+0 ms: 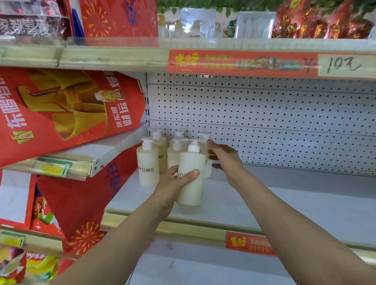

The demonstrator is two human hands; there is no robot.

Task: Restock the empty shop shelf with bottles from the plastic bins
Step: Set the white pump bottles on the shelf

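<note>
While the pump bottle (191, 174) is gripped round its body by the left hand (173, 185), its long axis is held near upright, low over the shelf (270, 203), just in front of the standing bottles (148, 167). Bare shelf lies rightward. The right hand (222, 157) (fingers straight, holding nothing) is placed beside the rear bottle (203, 136); contact cannot be judged.

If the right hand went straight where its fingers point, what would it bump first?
Probably the pump of the rear right bottle, ahead of the right hand; pegboard panel behind it. Depth is unclear.
</note>
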